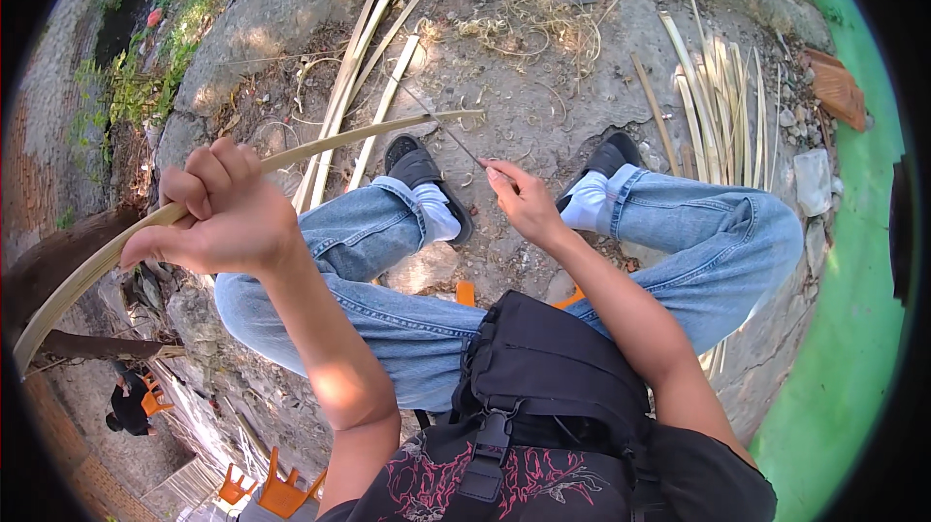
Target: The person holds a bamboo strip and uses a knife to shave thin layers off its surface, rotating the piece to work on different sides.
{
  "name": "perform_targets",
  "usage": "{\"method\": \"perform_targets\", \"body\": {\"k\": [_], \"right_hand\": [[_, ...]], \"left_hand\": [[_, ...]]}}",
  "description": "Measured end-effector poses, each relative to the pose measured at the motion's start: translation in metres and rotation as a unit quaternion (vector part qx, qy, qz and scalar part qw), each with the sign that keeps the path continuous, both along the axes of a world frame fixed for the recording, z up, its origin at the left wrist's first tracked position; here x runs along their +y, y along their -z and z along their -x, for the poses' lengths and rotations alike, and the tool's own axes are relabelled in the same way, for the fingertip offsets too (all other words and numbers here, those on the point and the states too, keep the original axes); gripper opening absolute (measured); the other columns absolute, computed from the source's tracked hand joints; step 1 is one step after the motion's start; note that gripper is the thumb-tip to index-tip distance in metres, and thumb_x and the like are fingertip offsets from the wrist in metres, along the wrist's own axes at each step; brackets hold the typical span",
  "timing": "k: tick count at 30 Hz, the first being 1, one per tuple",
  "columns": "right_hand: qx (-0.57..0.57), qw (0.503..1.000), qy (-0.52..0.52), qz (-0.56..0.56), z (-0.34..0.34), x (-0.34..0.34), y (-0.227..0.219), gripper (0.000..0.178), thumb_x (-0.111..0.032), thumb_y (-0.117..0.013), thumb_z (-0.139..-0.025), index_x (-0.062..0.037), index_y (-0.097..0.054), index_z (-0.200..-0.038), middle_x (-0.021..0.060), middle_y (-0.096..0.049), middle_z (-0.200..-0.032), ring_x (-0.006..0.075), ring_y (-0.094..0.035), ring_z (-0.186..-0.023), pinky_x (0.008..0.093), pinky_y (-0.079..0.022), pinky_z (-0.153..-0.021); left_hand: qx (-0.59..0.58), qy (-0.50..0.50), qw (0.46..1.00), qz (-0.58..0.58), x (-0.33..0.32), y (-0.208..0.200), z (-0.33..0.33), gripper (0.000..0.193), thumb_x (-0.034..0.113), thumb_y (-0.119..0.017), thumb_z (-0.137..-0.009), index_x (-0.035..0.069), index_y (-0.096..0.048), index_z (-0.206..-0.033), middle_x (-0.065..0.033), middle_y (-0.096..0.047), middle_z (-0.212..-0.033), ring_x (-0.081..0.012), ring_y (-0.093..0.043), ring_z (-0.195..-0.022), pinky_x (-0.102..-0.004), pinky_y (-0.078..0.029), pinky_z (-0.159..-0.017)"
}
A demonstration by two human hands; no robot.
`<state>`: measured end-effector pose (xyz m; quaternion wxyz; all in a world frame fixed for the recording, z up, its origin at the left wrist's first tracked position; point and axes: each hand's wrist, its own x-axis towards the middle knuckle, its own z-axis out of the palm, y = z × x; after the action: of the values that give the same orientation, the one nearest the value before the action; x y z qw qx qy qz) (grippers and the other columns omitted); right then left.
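The strip [335, 141], long, pale and bowed, is clamped in the left grip [228, 210], the right grip [525, 202] pinching a thin tool [460, 143].

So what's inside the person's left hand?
A long, pale strip runs through the left hand, showing on either side; the stretch under its curled fingers is covered.

Outdoor work yard, rough stony ground [611, 95], bundled pale strips [713, 124], leafy plants [145, 85], orange plastic chairs [281, 497]
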<state>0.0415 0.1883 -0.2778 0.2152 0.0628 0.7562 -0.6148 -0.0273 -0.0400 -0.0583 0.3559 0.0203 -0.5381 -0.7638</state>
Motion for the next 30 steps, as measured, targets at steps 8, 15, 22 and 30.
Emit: {"method": "perform_targets", "body": {"k": [8,15,22,30], "right_hand": [[-0.079,0.996,0.039,-0.009,0.003,0.015,0.049,0.034,-0.034,-0.052,-0.092,-0.0063,-0.062,-0.109,0.0078,-0.056,-0.070,0.0151,-0.053,-0.066,0.0302,-0.043,-0.064],[-0.028,0.997,0.041,-0.062,0.009,0.032,0.058,0.038,-0.034,-0.052,-0.092,-0.0036,-0.061,-0.113,0.0041,-0.056,-0.070,0.0135,-0.050,-0.065,0.0307,-0.042,-0.063],[-0.064,0.990,0.011,0.128,0.011,0.019,0.033,0.033,-0.028,-0.051,-0.094,-0.0066,-0.062,-0.116,-0.0048,-0.044,-0.063,0.0035,-0.039,-0.058,0.0223,-0.032,-0.052],[-0.038,0.994,0.000,0.103,0.008,0.005,0.012,0.034,-0.029,-0.052,-0.092,-0.0052,-0.061,-0.115,-0.0019,-0.046,-0.062,0.0071,-0.040,-0.058,0.0249,-0.034,-0.054]], "left_hand": [[0.009,0.082,0.997,-0.001,-0.014,0.002,0.000,0.071,0.084,-0.030,-0.074,0.017,-0.016,-0.058,0.0044,-0.010,-0.051,-0.0092,-0.008,-0.051,-0.0285,-0.007,-0.047],[0.049,0.235,0.965,-0.103,-0.027,0.008,-0.005,0.071,0.083,-0.038,-0.073,0.017,-0.017,-0.057,0.0054,-0.009,-0.051,-0.0086,-0.008,-0.051,-0.0286,-0.007,-0.048],[0.037,0.272,0.958,-0.079,-0.034,0.007,-0.009,0.071,0.080,-0.046,-0.072,0.017,-0.017,-0.056,0.0058,-0.010,-0.051,-0.0086,-0.007,-0.050,-0.0290,-0.006,-0.047],[0.027,0.278,0.958,-0.064,-0.033,-0.001,-0.008,0.071,0.078,-0.047,-0.073,0.016,-0.018,-0.054,0.0056,-0.011,-0.050,-0.0087,-0.008,-0.048,-0.0290,-0.006,-0.047]]}}
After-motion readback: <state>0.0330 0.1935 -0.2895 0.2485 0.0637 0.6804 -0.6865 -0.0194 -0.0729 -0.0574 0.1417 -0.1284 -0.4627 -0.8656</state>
